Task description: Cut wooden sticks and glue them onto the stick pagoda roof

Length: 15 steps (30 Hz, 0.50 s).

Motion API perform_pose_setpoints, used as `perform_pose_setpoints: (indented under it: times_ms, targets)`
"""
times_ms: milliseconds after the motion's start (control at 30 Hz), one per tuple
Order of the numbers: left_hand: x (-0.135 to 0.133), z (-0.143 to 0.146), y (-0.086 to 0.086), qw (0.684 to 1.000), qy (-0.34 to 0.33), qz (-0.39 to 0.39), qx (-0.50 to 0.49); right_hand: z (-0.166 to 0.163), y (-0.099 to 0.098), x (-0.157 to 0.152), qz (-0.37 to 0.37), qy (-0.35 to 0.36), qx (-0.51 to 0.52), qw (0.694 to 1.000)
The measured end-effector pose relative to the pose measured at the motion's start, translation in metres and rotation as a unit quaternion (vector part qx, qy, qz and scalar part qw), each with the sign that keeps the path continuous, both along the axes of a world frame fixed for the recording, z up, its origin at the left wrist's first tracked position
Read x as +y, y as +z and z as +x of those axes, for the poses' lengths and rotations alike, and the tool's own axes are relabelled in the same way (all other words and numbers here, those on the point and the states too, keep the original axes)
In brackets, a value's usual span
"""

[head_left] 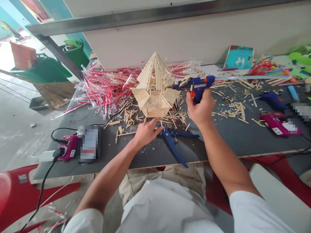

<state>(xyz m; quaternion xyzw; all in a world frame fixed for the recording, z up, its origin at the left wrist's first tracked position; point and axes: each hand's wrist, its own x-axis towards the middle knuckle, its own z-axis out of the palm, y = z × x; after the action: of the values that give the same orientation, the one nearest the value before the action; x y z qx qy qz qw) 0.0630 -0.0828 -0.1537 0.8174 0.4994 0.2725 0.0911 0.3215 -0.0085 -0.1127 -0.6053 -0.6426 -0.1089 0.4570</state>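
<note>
My right hand [202, 108] is wrapped round a blue hot glue gun [199, 92], a finger at its orange trigger. A long clear glue stick [252, 77] runs out of the gun's back. The nozzle points left at a model pavilion [155, 97] built of thin wooden sticks, with a pointed roof and flared lower eaves. Just below the model's front edge is my left hand [147, 133], its fingers stretched out and thumb apart. Whether its fingertips touch the base is unclear. Blue-handled cutters [173, 145] lie on the table right beside this hand.
Red-and-clear plastic wrappers [104, 87] are heaped behind and left of the model. Cut stick pieces [233, 111] litter the dark table [145, 157]. A phone [89, 144] and a magenta power adapter [69, 147] lie at left. Another blue glue gun [273, 100] rests at right.
</note>
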Motion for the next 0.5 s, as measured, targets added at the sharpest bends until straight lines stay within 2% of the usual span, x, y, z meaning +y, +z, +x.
perform_pose_setpoints:
  times_ms: [233,500]
  targets:
    - [0.000,0.001,0.002,1.000,0.004,0.007,0.008,-0.001,0.008,-0.008,-0.070,-0.029,-0.019,0.997]
    - [-0.001,0.001,0.002,1.000,0.004,-0.009,0.015,-0.009,0.012,-0.011,-0.043,-0.015,-0.044,0.998]
